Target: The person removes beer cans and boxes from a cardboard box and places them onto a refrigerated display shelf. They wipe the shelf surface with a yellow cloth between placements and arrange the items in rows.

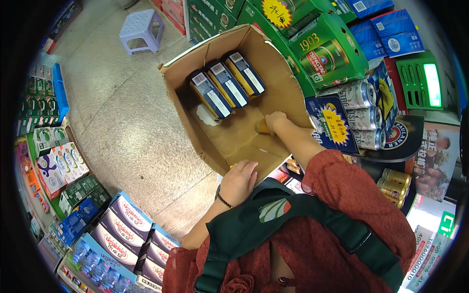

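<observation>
An open brown cardboard box [238,146] stands before me. Inside it, three dark blue and yellow packages [227,84] lie side by side at the far left. A white scalloped piece [208,115] shows beside them. My right hand [276,121] reaches into the box, its fingers around a small brownish-orange object [262,126] near the bottom; what it is I cannot tell. My left hand [239,181], with a dark beaded bracelet on the wrist, is at the near edge of the box, fingers together; whether it grips the edge is not clear.
A pale purple plastic stool [141,31] stands on the floor beyond the box. Green Tsingtao beer packs [322,55], silver cans [361,113] and a green device with a lit display [419,84] are at the right. Stacked cartons [121,230] and milk packs [69,161] line the left.
</observation>
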The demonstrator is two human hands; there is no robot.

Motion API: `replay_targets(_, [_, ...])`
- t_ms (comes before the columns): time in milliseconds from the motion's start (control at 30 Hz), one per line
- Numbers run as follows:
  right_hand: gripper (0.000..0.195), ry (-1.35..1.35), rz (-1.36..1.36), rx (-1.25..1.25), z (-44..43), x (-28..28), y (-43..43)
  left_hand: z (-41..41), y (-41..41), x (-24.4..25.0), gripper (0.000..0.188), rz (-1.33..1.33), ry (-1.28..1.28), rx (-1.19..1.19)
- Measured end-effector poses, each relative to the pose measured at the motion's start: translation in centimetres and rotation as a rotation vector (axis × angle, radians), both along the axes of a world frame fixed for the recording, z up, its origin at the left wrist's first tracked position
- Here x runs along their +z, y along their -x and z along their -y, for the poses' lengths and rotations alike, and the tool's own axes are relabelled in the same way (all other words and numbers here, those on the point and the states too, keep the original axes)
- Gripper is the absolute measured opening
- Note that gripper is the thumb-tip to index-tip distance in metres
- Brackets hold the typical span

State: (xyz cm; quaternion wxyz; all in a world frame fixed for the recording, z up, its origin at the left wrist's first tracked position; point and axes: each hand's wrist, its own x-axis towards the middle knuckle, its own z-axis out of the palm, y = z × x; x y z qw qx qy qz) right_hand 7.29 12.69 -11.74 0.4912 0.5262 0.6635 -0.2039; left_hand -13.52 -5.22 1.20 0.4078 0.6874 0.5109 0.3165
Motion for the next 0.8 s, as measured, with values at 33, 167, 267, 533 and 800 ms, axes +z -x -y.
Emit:
replay_targets(33, [0.060,0.019,-0.017,0.032,-0.1,0.2,-0.1,0.0,-0.1,0.0,0.028,-0.004,0.007,0.000])
replay_targets(167, [0.045,0.118,-0.082,0.113,-1.5,3.1,0.8,-0.5,-0.7,0.2,0.031,-0.053,0.004,0.020])
replay_targets(267, [0.044,0.093,-0.276,-0.001,-2.0,8.7,1.0,-2.3,-1.1,0.1,0.047,-0.133,0.045,-0.008])
replay_targets(533, [0.060,-0.118,-0.753,-0.051,3.4,30.7,-2.7,-6.2,-4.7,4.2,0.086,-0.184,-0.253,-0.022])
replay_targets(800, [0.048,-0.624,-0.884,-0.180,19.9,41.2,-14.3,-2.3,-15.9,11.3,0.082,0.065,-0.409,-0.403])
